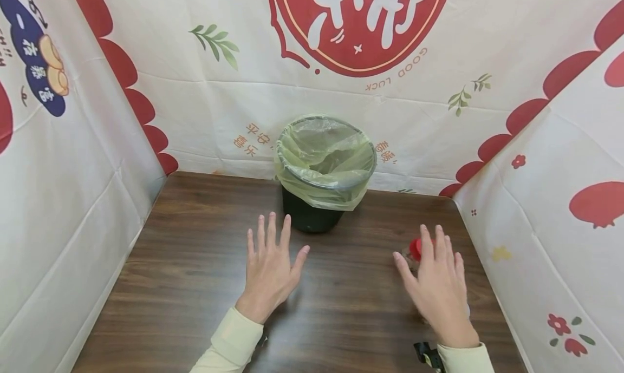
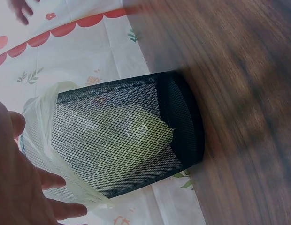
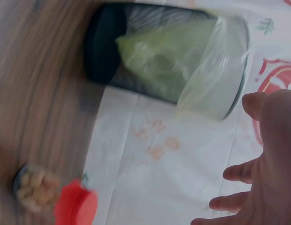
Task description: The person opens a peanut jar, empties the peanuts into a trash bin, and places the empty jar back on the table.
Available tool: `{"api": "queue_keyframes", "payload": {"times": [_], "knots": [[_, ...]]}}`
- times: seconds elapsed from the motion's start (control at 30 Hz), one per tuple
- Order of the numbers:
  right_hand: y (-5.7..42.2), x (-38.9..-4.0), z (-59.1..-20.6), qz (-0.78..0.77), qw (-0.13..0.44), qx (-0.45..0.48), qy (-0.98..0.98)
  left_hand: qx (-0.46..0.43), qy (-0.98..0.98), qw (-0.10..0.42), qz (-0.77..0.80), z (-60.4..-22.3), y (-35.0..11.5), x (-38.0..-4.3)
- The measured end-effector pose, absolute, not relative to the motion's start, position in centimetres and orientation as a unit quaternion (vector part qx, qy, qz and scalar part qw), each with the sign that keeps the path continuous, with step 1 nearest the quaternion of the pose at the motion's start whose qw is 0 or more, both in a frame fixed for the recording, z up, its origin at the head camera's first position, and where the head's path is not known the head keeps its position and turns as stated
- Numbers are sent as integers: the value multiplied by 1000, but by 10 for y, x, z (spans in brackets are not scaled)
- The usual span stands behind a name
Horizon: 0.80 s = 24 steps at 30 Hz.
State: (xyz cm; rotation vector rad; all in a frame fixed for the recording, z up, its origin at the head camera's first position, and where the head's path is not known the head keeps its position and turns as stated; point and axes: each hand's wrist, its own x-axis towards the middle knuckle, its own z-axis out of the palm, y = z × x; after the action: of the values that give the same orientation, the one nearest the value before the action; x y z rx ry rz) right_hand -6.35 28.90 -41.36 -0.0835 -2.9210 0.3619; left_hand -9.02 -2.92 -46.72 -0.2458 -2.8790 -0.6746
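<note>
My left hand (image 1: 270, 278) hovers above the table left of centre, fingers spread and holding nothing. My right hand (image 1: 439, 286) is likewise held out over the right side, its fingers straight. Partly hidden beneath it stands a clear jar with a red lid (image 1: 415, 248); in the right wrist view the jar (image 3: 37, 190) contains tan, nut-like pieces, somewhat blurred. Between and beyond both hands is a black mesh wastebasket (image 1: 312, 213), upright and lined with a pale yellow-green plastic bag (image 1: 324, 183). Neither hand touches it.
The brown wood-grain table (image 1: 185, 270) ends at the back against a printed white cloth (image 1: 219, 108), and similar cloth hangs along the left and right sides. A small pale edge (image 1: 468, 311) shows beside my right wrist, mostly hidden.
</note>
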Motion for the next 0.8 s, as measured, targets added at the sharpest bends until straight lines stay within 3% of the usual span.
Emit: {"api": "queue_keyframes", "payload": {"times": [0.3, 0.4, 0.6, 0.8], "knots": [[339, -44, -428, 69, 119, -36, -990, -79, -965, 86, -234, -467, -30, -91], [354, -40, -430, 69, 61, -59, -994, -79, -965, 88, -234, -467, -30, -91], [375, -38, -434, 94, -109, -118, -983, -78, -964, 91, -238, -467, -30, -91], [381, -38, -440, 98, -177, -141, -969, -77, -962, 85, -247, -467, -30, -91]]}}
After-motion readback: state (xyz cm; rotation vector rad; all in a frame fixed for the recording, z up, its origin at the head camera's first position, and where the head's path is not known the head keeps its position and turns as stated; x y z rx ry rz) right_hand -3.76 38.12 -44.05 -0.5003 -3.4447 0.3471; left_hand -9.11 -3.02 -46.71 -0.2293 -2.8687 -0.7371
